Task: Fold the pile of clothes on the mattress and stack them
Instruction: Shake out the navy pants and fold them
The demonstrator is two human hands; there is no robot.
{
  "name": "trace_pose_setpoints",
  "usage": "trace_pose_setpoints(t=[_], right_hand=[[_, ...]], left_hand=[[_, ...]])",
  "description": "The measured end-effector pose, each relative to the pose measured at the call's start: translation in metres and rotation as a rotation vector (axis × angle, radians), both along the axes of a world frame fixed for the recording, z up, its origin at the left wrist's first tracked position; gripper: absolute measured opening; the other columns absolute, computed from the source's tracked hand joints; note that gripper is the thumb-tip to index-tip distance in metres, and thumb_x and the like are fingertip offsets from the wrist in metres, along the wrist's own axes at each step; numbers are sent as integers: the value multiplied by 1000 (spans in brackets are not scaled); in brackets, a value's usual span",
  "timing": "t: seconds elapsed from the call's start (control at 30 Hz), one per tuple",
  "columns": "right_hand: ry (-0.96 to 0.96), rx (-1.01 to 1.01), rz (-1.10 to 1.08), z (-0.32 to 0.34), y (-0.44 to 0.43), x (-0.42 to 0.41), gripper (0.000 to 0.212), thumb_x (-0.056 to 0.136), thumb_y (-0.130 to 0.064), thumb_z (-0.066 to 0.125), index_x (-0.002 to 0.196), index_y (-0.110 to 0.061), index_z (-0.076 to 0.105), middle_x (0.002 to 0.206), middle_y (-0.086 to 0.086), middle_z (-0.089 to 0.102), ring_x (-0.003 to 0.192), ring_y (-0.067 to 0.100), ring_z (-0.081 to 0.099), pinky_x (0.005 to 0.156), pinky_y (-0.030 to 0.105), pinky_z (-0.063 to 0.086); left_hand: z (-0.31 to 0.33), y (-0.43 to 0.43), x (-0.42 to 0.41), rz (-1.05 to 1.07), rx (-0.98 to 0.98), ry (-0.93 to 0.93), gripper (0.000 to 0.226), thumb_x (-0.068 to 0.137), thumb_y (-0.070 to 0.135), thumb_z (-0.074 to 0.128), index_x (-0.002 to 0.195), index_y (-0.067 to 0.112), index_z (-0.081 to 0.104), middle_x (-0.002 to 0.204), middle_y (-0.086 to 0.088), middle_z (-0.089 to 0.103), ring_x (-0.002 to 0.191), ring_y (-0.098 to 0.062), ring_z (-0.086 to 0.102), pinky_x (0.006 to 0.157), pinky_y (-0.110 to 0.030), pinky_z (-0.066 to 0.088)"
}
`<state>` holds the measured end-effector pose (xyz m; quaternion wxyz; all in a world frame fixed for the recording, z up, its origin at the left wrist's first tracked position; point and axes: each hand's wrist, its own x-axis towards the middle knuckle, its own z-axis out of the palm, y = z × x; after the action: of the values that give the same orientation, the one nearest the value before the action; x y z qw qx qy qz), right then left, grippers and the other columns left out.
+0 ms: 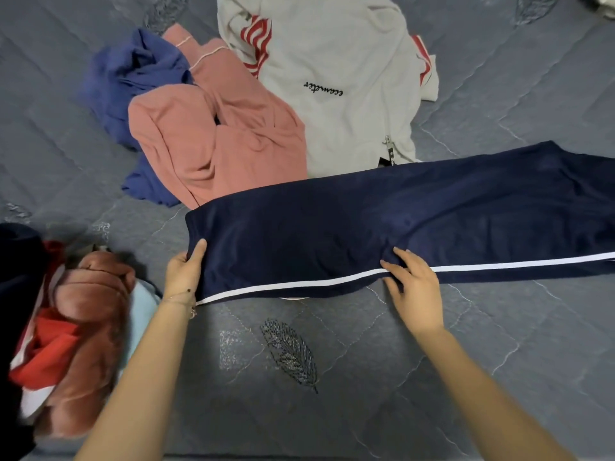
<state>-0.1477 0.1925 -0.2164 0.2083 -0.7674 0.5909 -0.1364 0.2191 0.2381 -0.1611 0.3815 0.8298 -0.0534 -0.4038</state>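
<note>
Head view: left hand clamped on navy trousers, right hand flat atop (pink garment behind)

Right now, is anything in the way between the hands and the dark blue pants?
Nothing is. The left hand grips the waist end of the dark blue pants, and the right hand rests flat on top of them.
</note>
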Motion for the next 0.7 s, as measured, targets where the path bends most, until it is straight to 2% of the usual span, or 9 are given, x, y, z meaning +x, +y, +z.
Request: trace_pose_setpoints(t=[0.07, 0.17, 0.2, 0.23, 0.33, 0.43, 0.53, 0.63, 0.7], right_hand=[[-39, -28, -15, 3, -2, 0, 19, 82, -9, 72, 101, -9, 75, 117, 11, 68, 112, 38, 60, 93, 51, 49], [-111, -27, -13, 10, 3, -3, 27, 89, -27, 54, 101, -13, 75, 106, 2, 72, 103, 27, 66, 90, 42, 51], [-114, -24, -4, 12, 5, -3, 28, 89, -28, 53, 101, -15, 75, 105, 1, 73, 100, 25, 67, 88, 40, 51], [-108, -13, 7, 11, 6, -3, 26, 88, -28, 56, 101, -15, 75, 105, 1, 73, 100, 24, 67, 88, 41, 52], [-72, 56, 49, 10, 10, -2, 33, 87, -37, 56, 105, -16, 74, 116, 0, 68, 110, 24, 60, 91, 47, 50], [-59, 78, 37, 16, 7, -2, 47, 89, -51, 49, 117, -19, 69, 136, 0, 57, 132, 23, 42, 108, 47, 35], [-22, 104, -69, 23, -6, -6, 57, 91, -55, 39, 136, -23, 54, 152, 4, 37, 144, 25, 21, 118, 48, 14], [88, 161, -165, 22, -28, -25, 64, 91, -60, 37, 146, -25, 39, 159, 6, 21, 148, 29, 7, 118, 48, 2], [146, 223, -210, 18, -44, -50, 64, 94, -55, 45, 149, -26, 33, 161, 6, 14, 149, 28, 2, 119, 49, -1]], left_hand=[[6, 0, 3, -1, -164, -149, 18, 94, 16, 58, 77, 21, 59, 74, 9, 63, 70, 2, 55, 72, -18, 46], [19, -2, 3, 49, -307, -511, 13, 92, 8, 58, 84, 18, 59, 81, 9, 56, 68, 15, 50, 73, -9, 40], [18, -4, 1, 84, -320, -572, 4, 92, 8, 58, 92, 10, 61, 87, 2, 60, 75, 13, 52, 78, -10, 41], [15, -5, -1, 102, -295, -610, 14, 91, 9, 58, 103, 2, 62, 96, -7, 63, 84, 8, 56, 83, -12, 41], [1, -6, -14, -36, 15, -658, 48, 89, 23, 62, 134, 9, 49, 133, -14, 53, 121, -25, 51, 101, -31, 35], [2, -16, -40, -347, 70, -909, 64, 91, 33, 59, 147, 17, 34, 150, -20, 28, 139, -35, 27, 113, -51, 16], [0, -32, -81, -835, -13, -1113, 59, 93, 39, 47, 148, 22, 33, 155, -17, 23, 143, -35, 18, 114, -55, 5], [-11, -44, -133, -1270, -1, -1208, 61, 94, 45, 40, 149, 23, 30, 156, -15, 22, 145, -35, 17, 114, -58, 8], [-23, -55, -168, -1406, 4, -1198, 63, 93, 48, 38, 151, 24, 26, 158, -14, 20, 145, -35, 17, 113, -60, 15]])
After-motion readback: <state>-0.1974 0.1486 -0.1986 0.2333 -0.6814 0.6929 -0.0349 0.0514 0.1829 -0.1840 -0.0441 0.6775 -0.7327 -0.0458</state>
